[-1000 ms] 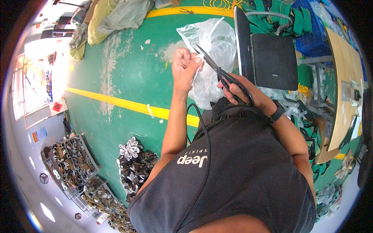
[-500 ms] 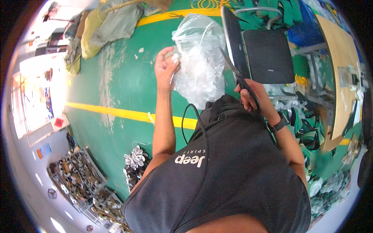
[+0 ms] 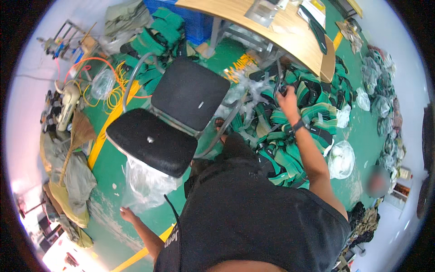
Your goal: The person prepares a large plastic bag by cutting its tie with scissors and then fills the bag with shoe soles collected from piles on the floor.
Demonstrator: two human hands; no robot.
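Note:
My right hand [image 3: 288, 99] is stretched forward, its fingers closed round black-handled scissors [image 3: 281, 87]. The blades point away from me, beside the table edge and over a heap of green and black strap-like pieces [image 3: 297, 154]. Low at the left, my left hand [image 3: 128, 214] has its fingers curled in; a small pale spot shows at the fingertips, too small to name. Just beyond that hand, a clear plastic bag with white contents [image 3: 145, 183] lies on the floor, partly hidden by the black chair [image 3: 152, 140].
A wooden-topped table [image 3: 272, 34] stands ahead to the right, with a blue crate [image 3: 192, 22] behind. Yellow hose coils [image 3: 115, 93] and grey and yellow sacks [image 3: 74, 181] lie at the left. Plastic-wrapped bundles [image 3: 383, 104] line the right wall; a tied bag [image 3: 341, 159] sits nearby.
My view and body have turned right. My right hand has carried the scissors from beside the bag out toward the table. My left hand, earlier pinching something white by the bag, is now lower left.

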